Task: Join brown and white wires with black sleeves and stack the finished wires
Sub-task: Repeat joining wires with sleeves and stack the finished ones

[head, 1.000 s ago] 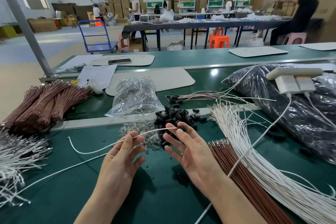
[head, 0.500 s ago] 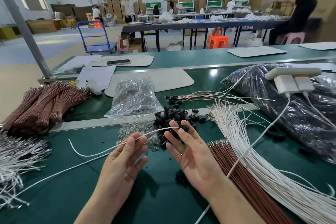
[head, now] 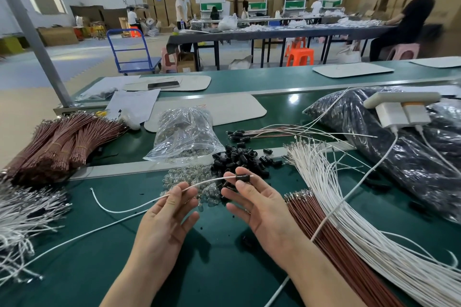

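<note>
Your left hand [head: 166, 222] pinches a white wire [head: 212, 180] between thumb and fingertips. Your right hand [head: 262, 209] grips a black sleeve [head: 242, 178] between thumb and forefinger. The wire runs through the sleeve, and its tip shows just past it. Both are held above the green table [head: 99, 244], in front of the pile of loose black sleeves [head: 239, 154]. Brown wires [head: 306, 214] and white wires [head: 324, 182] lie to your right, and the finished wires [head: 269, 132] are farther back.
</note>
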Tool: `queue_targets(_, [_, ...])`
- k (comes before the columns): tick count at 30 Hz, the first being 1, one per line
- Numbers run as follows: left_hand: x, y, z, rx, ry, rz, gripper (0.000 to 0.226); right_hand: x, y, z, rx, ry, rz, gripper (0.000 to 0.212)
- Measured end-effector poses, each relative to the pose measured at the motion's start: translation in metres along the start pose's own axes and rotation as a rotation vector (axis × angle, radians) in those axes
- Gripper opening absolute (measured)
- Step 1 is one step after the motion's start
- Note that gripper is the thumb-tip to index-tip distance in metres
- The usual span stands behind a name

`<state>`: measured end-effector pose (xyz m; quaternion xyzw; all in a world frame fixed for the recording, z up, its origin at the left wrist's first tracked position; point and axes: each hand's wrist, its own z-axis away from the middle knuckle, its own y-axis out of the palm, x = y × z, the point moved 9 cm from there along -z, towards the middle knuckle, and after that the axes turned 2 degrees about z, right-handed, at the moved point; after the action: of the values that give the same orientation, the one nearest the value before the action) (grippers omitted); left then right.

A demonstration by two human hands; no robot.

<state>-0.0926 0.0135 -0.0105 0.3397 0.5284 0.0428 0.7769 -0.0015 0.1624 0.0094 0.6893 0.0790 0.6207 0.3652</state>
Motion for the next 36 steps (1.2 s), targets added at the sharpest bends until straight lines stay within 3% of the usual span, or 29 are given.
queue_targets(7, [0.005, 0.008, 0.002, 0.062, 0.014, -0.078, 0.027, -0.011, 0.008, 0.001, 0.049, -0.009, 0.173, 0.028])
queue_targets(11, [0.011, 0.022, 0.007, 0.185, 0.015, -0.162, 0.031, -0.015, 0.009, 0.001, 0.054, 0.001, 0.206, 0.021])
queue_targets(16, [0.005, -0.002, -0.004, -0.043, -0.03, 0.043, 0.023, 0.001, -0.007, -0.003, -0.067, -0.061, 0.059, 0.019])
queue_targets(19, [-0.006, -0.012, -0.005, -0.108, 0.045, 0.043, 0.021, 0.006, -0.012, -0.003, -0.084, -0.073, 0.072, 0.02])
queue_targets(27, [-0.008, 0.023, 0.015, 0.131, 0.288, -0.358, 0.016, -0.008, 0.007, 0.002, 0.035, -0.052, 0.283, 0.02])
queue_targets(33, [-0.018, 0.0, 0.006, -0.024, 0.207, -0.082, 0.02, 0.004, -0.007, -0.002, -0.031, -0.09, 0.219, 0.021])
queue_targets(36, [-0.018, 0.002, 0.007, -0.016, 0.212, -0.116, 0.021, 0.002, -0.003, -0.001, -0.004, -0.09, 0.264, 0.023])
